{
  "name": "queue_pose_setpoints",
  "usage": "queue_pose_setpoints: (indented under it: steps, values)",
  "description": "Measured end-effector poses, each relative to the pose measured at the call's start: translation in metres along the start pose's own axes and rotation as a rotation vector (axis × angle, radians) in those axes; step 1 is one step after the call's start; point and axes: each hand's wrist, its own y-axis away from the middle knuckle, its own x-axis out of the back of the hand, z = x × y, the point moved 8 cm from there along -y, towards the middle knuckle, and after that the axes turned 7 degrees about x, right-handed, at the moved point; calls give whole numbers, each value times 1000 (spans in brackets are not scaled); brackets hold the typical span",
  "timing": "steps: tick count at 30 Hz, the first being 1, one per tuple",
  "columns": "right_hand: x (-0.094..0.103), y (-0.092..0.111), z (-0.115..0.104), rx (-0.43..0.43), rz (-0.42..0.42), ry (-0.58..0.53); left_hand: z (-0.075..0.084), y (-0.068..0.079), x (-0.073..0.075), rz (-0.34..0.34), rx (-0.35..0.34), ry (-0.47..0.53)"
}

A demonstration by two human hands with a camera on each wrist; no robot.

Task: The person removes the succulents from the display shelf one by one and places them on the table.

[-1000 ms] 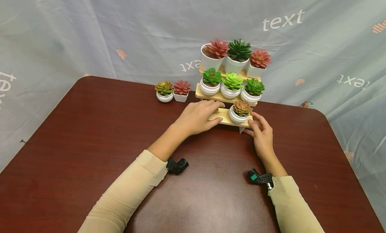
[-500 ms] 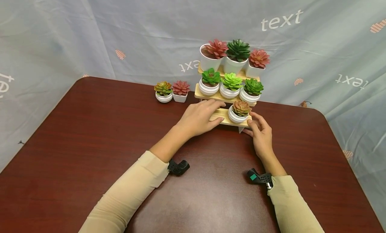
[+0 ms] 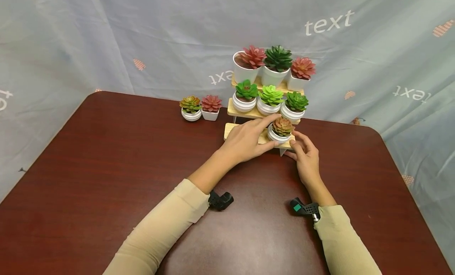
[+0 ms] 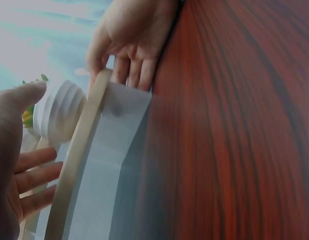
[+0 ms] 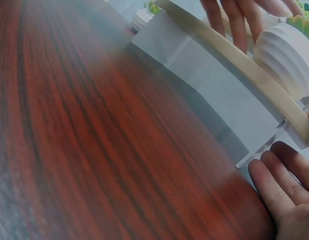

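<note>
A three-tier plant stand point(image 3: 231, 129) with wooden shelves and clear legs stands at the back of the table. On its bottom shelf sits a brownish-orange succulent point(image 3: 282, 126) in a ribbed white pot point(image 4: 59, 111), near the right end. My left hand point(image 3: 245, 141) reaches around this pot from the left, thumb at the front and fingers straight on the rear side. The thumb overlaps the pot in the left wrist view. At the shelf's right end, my right hand point(image 3: 307, 158) grips the stand, thumb above and fingers point(image 5: 272, 185) low by the clear leg.
Three green succulents point(image 3: 271, 95) in white pots fill the middle shelf; three larger plants point(image 3: 278, 58) stand on top. Left of the stand, a yellow-green succulent point(image 3: 190, 104) and a red one point(image 3: 211, 103) sit on the dark wooden table point(image 3: 124, 148). A grey curtain point(image 3: 177, 38) hangs behind.
My left hand has moved right along the bottom shelf to the brownish-orange succulent, uncovering the shelf's left end. My right hand keeps its grip on the stand.
</note>
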Motion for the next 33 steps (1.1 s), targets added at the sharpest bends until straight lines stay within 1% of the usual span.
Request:
queue_pose_setpoints:
  steps: [4,6,8,11,15,22,26,30,33]
  values:
    - [0,0,1,-5,9,8,6,-3,-4,-19,54,132]
    - [1,0,1,-13,14,3,10,-4,-6,-2,70,211]
    - [1,1,3,-19,16,-4,14,-5,-8,22,81,261]
    - [1,1,3,-20,14,-18,20,-6,-12,53,72,257]
    - [0,1,2,-17,19,-26,24,-4,-17,81,54,199]
    - [-3,-2,-1,-8,17,-36,25,3,-18,160,37,142]
    - [-4,-2,-2,-2,17,-53,26,7,-19,162,24,125]
    - [-3,0,-1,-13,21,-40,25,9,-19,142,10,144]
    - [-2,1,-1,-24,17,-28,25,10,-17,138,-16,160]
